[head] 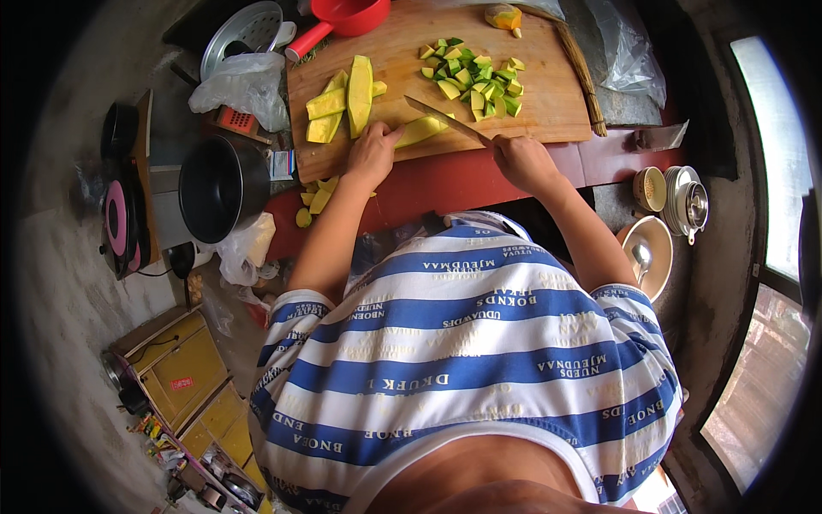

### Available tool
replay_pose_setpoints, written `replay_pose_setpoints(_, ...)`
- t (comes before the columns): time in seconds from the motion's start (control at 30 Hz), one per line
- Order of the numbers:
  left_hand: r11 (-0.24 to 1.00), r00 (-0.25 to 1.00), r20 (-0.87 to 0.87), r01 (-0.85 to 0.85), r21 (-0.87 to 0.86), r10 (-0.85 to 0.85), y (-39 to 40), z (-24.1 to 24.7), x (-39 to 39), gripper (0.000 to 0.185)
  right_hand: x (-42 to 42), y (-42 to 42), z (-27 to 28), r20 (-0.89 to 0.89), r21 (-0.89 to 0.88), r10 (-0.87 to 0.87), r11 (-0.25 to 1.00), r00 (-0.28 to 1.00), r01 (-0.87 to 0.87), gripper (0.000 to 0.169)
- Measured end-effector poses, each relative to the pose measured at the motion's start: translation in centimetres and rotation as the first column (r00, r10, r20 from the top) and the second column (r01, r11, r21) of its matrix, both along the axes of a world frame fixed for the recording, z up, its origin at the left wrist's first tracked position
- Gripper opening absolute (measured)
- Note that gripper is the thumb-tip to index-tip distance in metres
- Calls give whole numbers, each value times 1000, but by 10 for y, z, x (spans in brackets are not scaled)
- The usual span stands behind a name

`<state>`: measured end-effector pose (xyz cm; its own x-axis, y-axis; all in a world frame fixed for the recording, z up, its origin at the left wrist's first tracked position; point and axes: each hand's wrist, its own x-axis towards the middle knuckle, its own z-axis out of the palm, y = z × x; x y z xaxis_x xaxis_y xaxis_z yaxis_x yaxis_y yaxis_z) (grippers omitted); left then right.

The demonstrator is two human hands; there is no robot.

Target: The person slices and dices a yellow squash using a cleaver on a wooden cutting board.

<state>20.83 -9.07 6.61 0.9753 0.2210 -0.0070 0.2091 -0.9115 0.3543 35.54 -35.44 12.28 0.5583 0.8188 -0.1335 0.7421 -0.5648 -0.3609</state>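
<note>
My right hand (521,160) is closed around the handle of a kitchen knife (449,122), whose blade points up and left over the wooden cutting board (546,83). Beneath the blade tip lies a long yellow-green slice of squash or similar produce (420,130). At that slice's left end rests my left hand (376,148), its fingertips against it; whether they grip it is unclear. Several more long slices (361,90) lie crossed at the board's left. A pile of green-skinned cut chunks (478,77) sits right of centre. One orange-yellow end piece (503,17) is near the far edge.
A red plastic pan or ladle (350,16) overlaps the board's far left corner. Left of the board are a steamer tray (241,32), plastic bags and a deep black pot (215,189). Yellow scraps (321,196) lie below its near edge. Bowls (648,247) and stacked plates stand right.
</note>
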Motion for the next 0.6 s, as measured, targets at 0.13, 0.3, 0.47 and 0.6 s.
replay_pose_setpoints(0.13, 998, 1000, 12, 28, 49, -29, 8, -2, -9, 37, -4, 20, -17, 52, -98, 49, 994, 997, -44, 15)
replay_pose_setpoints(0.3, 1000, 1000, -9, -28, -14, 27, 6, -4, -18, 34, -15, 39, -33, 0, -82, 4, 997, 1000, -4, 19)
replay_pose_setpoints(0.47, 981, 987, -69, -155, -113, 148, -17, 4, -22, 48, -11, 34, -15, -105, 28, -87, 995, 991, 91, 22)
replay_pose_setpoints(0.6, 957, 978, -77, -207, -203, 195, -32, 2, -18, 48, -20, 39, -16, -88, -156, -28, 988, 996, 14, 21)
